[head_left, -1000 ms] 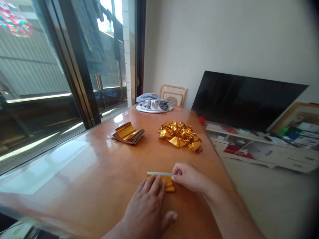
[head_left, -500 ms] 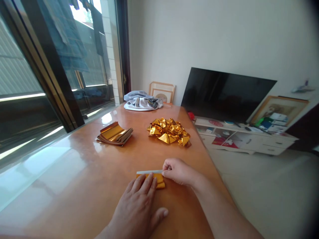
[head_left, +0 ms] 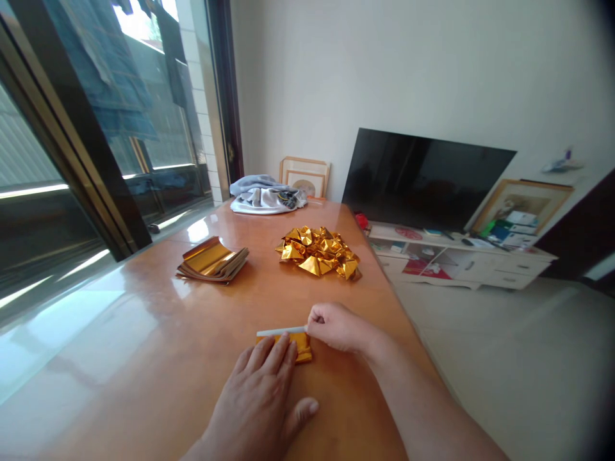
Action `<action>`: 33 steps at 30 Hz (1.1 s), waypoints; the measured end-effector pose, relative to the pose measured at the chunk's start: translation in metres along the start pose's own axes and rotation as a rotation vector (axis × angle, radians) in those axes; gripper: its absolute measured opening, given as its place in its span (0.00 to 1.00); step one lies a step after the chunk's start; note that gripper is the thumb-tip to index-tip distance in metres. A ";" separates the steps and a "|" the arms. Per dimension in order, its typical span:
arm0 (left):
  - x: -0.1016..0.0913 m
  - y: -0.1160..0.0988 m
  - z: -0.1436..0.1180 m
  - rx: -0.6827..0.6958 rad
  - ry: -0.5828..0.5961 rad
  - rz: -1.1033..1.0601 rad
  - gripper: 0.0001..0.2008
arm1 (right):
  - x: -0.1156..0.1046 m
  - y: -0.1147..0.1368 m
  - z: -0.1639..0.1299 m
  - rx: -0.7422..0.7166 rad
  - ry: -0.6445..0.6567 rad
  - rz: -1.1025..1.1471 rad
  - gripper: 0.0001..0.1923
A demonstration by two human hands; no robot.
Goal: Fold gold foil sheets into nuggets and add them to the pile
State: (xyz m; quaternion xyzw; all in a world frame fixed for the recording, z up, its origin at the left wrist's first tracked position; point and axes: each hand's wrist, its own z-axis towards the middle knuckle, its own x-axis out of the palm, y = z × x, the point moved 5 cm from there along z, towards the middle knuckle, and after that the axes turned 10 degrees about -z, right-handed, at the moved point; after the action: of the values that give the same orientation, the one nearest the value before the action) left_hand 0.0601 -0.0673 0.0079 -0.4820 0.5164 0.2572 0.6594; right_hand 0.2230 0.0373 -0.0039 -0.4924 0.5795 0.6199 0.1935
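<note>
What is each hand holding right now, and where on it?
Right hand pinches the thin white stick at its right end. Left hand presses flat on the folded gold foil paper, gripping nothing.

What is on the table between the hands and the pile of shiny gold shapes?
Nothing. In the head view, only bare table lies between the hands and the pile of folded gold pieces.

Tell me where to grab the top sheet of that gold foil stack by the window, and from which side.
Take the top sheet of the gold foil stack by its far edge, the one that curls up off the pile toward the window. That raised lip probably leaves room for a thumb under it, so come from the window side. The near edges look flat and fanned, so harder to separate. The left hand is closer.
</note>
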 end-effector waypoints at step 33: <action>0.010 0.001 -0.006 0.026 0.089 -0.077 0.48 | 0.018 -0.016 0.010 0.000 -0.023 0.001 0.06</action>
State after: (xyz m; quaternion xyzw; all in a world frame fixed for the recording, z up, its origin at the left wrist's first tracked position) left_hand 0.0599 -0.0735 -0.0022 -0.5039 0.5294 0.2031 0.6516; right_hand 0.2238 0.0450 -0.0285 -0.4848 0.5776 0.6257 0.1998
